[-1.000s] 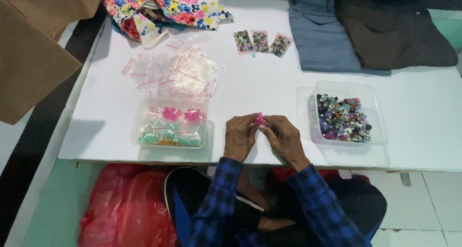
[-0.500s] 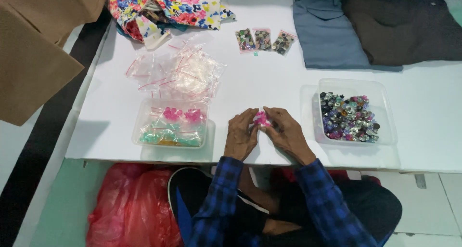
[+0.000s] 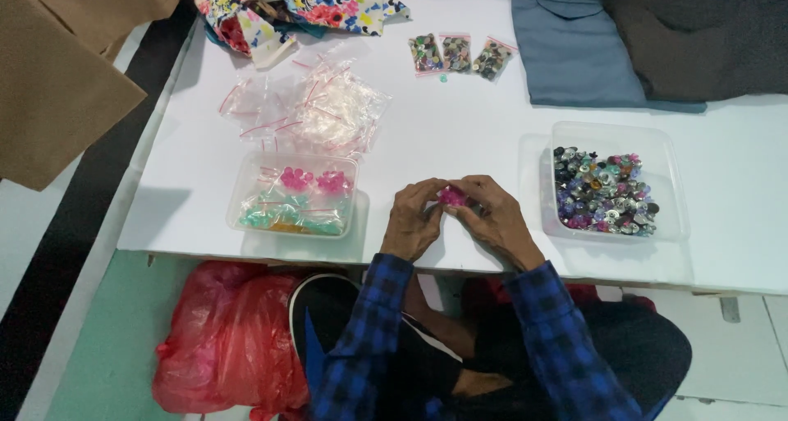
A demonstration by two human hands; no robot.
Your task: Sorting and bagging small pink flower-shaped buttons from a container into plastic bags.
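I see both hands at the worktop's [image 3: 460,117] near edge, left hand [image 3: 413,224] and right hand [image 3: 492,217] pinched together on one small pink piece [image 3: 451,196] held between the fingertips. Two clear tubs flank them: mixed buttons [image 3: 602,191] on the right side, pink and green bagged pieces [image 3: 295,198] on the left. Behind, a pile of empty zip bags [image 3: 324,109]; three filled bags [image 3: 460,56] near the far edge. Nothing blocks the hands.
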